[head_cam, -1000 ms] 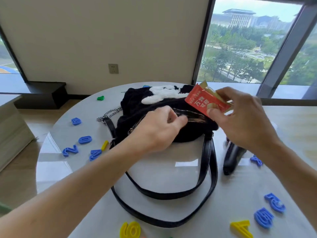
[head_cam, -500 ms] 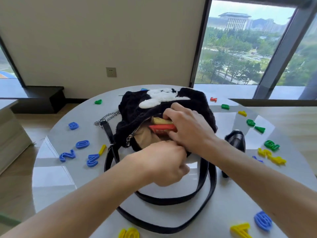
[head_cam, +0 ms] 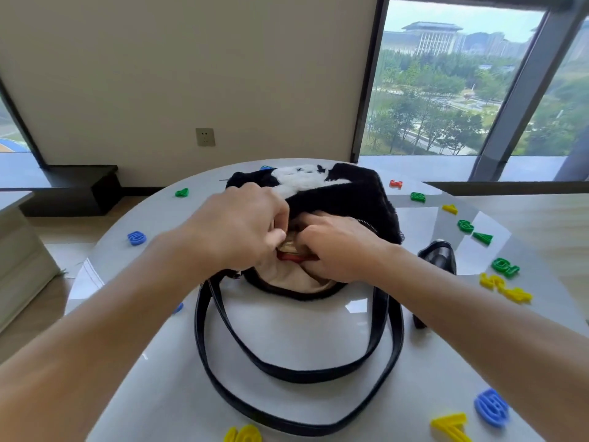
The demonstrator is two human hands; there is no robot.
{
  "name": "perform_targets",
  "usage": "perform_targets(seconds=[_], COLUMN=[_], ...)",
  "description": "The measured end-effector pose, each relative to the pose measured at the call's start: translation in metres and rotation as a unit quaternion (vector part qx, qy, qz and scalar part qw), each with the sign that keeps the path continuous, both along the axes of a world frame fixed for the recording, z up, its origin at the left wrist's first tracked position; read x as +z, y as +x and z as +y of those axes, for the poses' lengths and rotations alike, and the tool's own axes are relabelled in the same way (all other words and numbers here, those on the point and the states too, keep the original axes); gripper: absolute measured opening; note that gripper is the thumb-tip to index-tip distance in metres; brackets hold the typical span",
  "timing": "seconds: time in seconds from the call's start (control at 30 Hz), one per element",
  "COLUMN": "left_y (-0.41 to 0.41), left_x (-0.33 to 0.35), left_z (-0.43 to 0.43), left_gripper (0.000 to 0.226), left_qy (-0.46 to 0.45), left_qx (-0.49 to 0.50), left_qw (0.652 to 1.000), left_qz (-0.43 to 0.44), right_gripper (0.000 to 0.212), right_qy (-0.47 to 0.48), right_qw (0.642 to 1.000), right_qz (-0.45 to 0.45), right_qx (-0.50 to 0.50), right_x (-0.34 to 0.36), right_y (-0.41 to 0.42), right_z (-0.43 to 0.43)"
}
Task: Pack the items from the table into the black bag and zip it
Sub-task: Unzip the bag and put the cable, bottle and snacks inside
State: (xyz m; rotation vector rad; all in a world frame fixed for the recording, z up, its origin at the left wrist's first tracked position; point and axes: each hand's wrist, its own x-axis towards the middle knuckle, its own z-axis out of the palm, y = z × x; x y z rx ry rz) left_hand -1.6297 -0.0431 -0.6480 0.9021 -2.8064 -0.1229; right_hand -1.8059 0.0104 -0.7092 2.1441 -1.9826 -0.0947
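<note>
Head view shows the fuzzy black bag with a white patch [head_cam: 344,193] mid-table; the left hand [head_cam: 242,231] pinches its mouth open while the right hand [head_cam: 338,247] curls around a red packet [head_cam: 296,257] inside. The packet could snag the beige lining [head_cam: 290,277] and jam the zip.

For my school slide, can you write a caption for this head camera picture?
Both hands, left hand and right hand, tuck a red packet into the open black bag.
</note>
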Motion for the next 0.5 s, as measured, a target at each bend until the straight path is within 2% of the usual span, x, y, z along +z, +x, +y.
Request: perform_targets(seconds=[0.1,0.2,0.23,0.3,0.4,0.5], left_y=[0.0,-0.004,-0.006,-0.009,-0.012,-0.014], left_x=[-0.007,-0.012,-0.013,-0.014,-0.012,-0.012], left_z=[-0.009,-0.009,-0.008,-0.006,-0.007,-0.008], left_gripper=[0.003,0.004,0.005,0.005,0.008,0.012], left_qy=[-0.018,-0.017,-0.013,-0.008,-0.007,-0.024], left_qx=[0.013,0.001,-0.005,-0.015,-0.025,-0.014], left_qw=[1.0,0.999,0.998,0.997,0.994,0.993], left_qz=[0.014,0.042,0.053,0.074,0.103,0.112], right_gripper=[0.008,0.017,0.022,0.031,0.062,0.082], right_qy=[-0.013,-0.128,-0.157,-0.158,-0.067,0.015], right_qw=[0.994,0.958,0.942,0.923,0.891,0.86], right_qz=[-0.101,-0.236,-0.257,-0.231,-0.133,-0.152], right_qx=[-0.034,-0.101,-0.145,-0.263,-0.429,-0.486], right_x=[0.016,0.04,0.049,0.063,0.061,0.038], right_y=[-0.001,-0.015,-0.026,-0.051,-0.084,-0.097], right_z=[0.014,0.037,0.045,0.062,0.089,0.105])
